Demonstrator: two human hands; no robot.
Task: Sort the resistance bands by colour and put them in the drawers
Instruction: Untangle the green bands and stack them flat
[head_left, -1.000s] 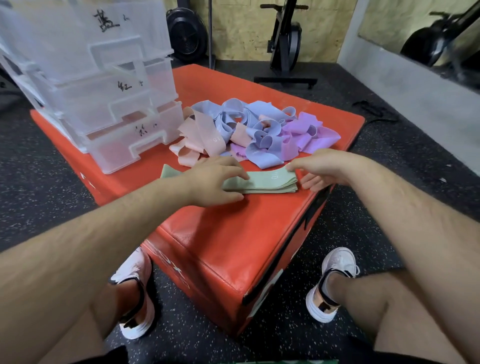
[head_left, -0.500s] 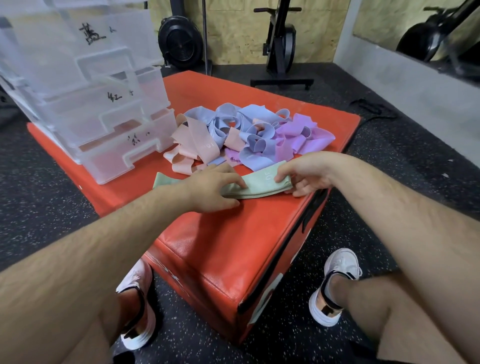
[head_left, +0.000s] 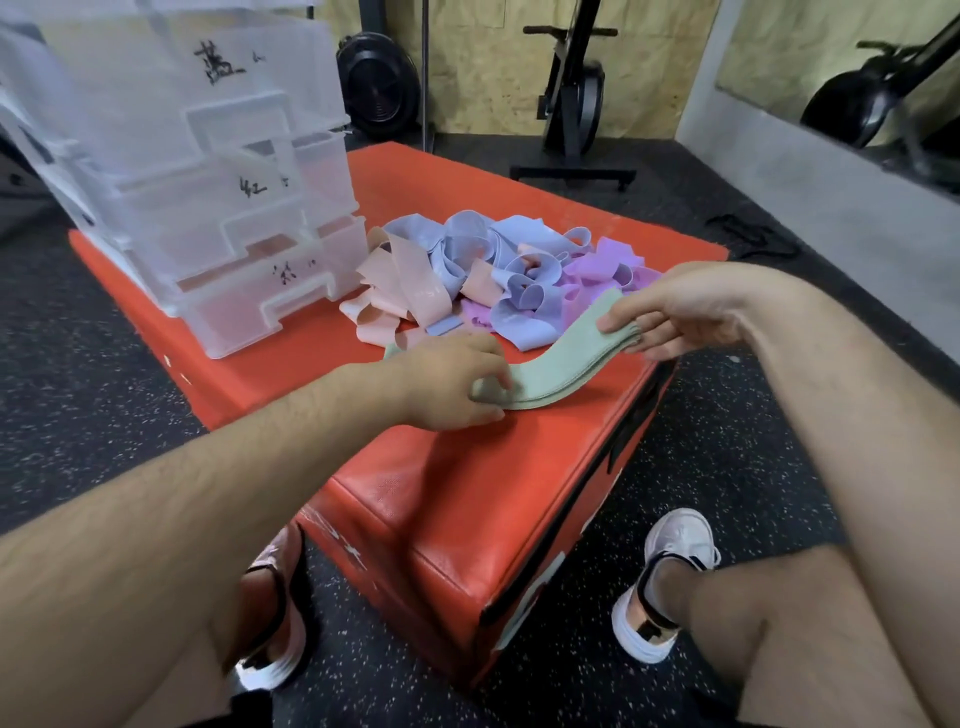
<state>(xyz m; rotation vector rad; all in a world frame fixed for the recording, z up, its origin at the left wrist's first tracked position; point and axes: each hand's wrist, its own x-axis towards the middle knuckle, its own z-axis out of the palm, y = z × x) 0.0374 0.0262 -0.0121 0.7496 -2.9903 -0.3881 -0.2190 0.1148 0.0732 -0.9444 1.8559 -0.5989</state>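
We find the green bands (head_left: 558, 361) stacked together near the front right edge of the red padded surface (head_left: 457, 499), the left end lying on it and the right end lifted clear. The left hand (head_left: 447, 384) curls its fingers over the lower end and grips it against the surface. The right hand (head_left: 680, 312) pinches the raised end, thumb on top and fingers beneath. Just behind them we see a tangled heap of bands (head_left: 498, 275) in pink, blue and purple. Left of the heap stands a clear plastic drawer unit (head_left: 223, 218), its three fronts marked by hand.
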